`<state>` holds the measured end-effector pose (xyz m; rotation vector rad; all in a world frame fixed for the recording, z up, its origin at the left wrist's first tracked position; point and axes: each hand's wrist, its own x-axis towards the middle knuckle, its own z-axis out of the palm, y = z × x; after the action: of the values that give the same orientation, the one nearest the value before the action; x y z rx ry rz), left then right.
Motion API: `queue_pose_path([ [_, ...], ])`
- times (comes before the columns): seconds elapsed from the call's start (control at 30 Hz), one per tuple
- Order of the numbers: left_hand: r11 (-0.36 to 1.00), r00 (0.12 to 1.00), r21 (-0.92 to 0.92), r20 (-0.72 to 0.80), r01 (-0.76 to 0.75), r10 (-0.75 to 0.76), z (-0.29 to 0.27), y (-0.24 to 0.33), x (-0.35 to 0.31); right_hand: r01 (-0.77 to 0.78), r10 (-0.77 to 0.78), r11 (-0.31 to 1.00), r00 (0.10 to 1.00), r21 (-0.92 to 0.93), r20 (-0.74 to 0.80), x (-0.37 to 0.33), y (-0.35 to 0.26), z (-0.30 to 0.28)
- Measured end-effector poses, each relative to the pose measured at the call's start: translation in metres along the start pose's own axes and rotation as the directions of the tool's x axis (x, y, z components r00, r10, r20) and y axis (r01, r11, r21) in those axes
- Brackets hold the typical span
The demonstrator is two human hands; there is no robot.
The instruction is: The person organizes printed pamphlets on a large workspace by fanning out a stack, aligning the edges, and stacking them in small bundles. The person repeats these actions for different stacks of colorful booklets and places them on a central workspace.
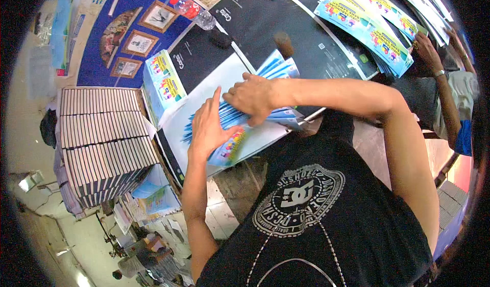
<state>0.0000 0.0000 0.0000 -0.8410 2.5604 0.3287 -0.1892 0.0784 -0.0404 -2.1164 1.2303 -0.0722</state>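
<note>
Left hand (pixel 206 128), right hand (pixel 251 99): fingers (pixel 216 98) part-spread over fanned glossy paper sheets (pixel 230 116), grip unclear.

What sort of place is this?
Probably a print-finishing or bookbinding workshop: there are fanned blue printed sheets on the dark work surface, colourful printed sheets spread at the upper right, and stacks of what look like books at the left.
</note>
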Motion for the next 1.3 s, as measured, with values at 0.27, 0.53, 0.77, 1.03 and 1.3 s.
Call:
queue_pose_path([
  [0.27,0.954,0.892,0.088,-0.340,-0.285,0.298,0.064,0.005,0.055,-0.201,-0.126,0.917,0.672,-0.343,-0.730,-0.016,0.044,0.027],
  [0.53,0.977,0.916,-0.092,-0.374,-0.193,0.145,0.059,0.012,0.060,-0.239,0.070,0.927,0.869,-0.290,-0.489,-0.029,0.050,0.034],
  [0.77,0.983,0.922,-0.130,-0.381,-0.129,0.070,0.032,0.018,0.037,-0.151,0.043,0.960,0.912,-0.236,-0.407,-0.032,0.037,0.020],
  [1.03,0.991,0.869,0.054,-0.476,-0.123,0.134,0.043,0.034,0.027,-0.215,0.033,0.914,0.883,-0.343,-0.468,-0.029,0.065,0.041],
  [1.3,0.984,0.898,0.055,-0.404,-0.170,0.177,0.051,0.027,0.049,-0.207,0.013,0.921,0.862,-0.330,-0.506,-0.024,0.060,0.043],
])
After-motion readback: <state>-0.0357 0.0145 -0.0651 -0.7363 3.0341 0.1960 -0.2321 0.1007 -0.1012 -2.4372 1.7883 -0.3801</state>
